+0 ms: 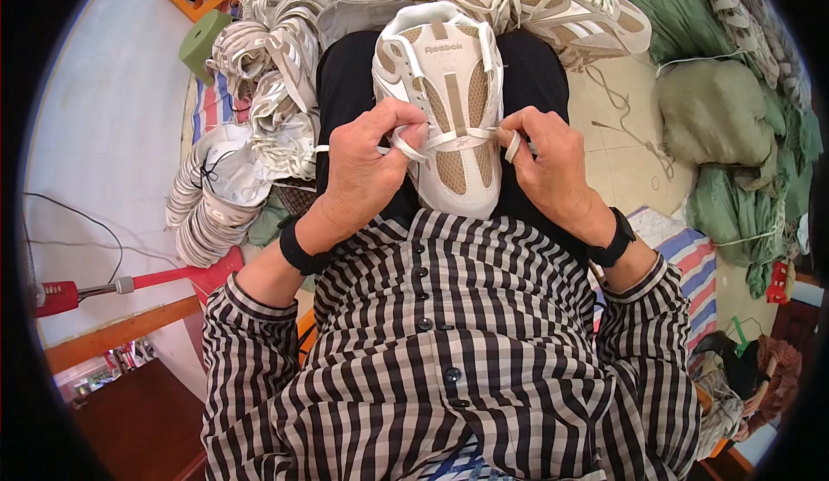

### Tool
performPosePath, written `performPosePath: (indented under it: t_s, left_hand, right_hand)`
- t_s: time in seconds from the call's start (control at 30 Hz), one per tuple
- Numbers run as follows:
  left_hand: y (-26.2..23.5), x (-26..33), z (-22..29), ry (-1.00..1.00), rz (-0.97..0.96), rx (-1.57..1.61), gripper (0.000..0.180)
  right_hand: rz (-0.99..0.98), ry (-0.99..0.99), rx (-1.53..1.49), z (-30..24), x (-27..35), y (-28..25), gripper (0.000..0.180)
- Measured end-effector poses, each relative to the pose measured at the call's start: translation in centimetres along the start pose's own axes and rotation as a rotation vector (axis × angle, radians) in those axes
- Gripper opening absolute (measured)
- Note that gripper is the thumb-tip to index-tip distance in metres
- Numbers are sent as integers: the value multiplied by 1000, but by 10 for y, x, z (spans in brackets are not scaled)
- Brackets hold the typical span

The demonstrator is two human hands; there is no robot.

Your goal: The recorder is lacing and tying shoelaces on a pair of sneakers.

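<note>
"From head height, where's the shoe [449, 105]?"

"On the lap, over the black trousers [531, 58], toe toward the checked shirt [423, 308], tongue end out by the lap's far edge."

"And the hands?"

"Both pinching the white lace [475, 134]: left hand [367, 153] at one side of the shoe, right hand [548, 157] at the other, a bit of lace curling out of each."

"So how far along?"

"Early, I'd judge. The lace crosses low, near the toe, and the side flaps above look bare. Single holes are too small to make out."

"What's left, then?"

"The upper rows, by the look of it, and drawing the lace snug."

"Any others?"

"Just past the lap's far right edge, a beige-and-white shoe [596, 28] with laces tangled over it; can't tell if it's done. More shoe pieces [272, 58] are heaped beyond the left edge."
</note>
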State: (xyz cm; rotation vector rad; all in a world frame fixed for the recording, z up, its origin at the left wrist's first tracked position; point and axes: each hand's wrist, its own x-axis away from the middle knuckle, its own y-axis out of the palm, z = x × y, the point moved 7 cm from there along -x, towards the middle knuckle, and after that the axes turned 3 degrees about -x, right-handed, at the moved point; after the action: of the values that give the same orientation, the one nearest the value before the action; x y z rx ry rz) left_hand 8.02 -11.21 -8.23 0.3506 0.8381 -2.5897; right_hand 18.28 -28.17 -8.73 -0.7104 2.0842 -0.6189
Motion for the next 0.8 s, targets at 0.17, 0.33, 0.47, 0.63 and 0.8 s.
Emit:
performPosePath:
  t_s: [0.17, 0.33, 0.47, 0.63, 0.8]
  left_hand:
    - [0, 5, -5, -27, -16, -59, 7]
    - [4, 16, -3, -25, -38, -13, 6]
    - [1, 14, 2, 48, 49, -66, 7]
    - [4, 14, 3, 75, 0, -78, 7]
    - [5, 15, 12, 135, 17, -247, 8]
  right_hand:
    - [-42, -104, 72, -20, -6, -2, 14]
    - [-168, -260, 372, -38, -11, 8, 13]
    - [-138, -155, 229, -28, -19, 7, 9]
    - [-223, 276, -267, 4, -15, 11, 3]
    - [-211, 213, -175, 0, -13, 11, 7]
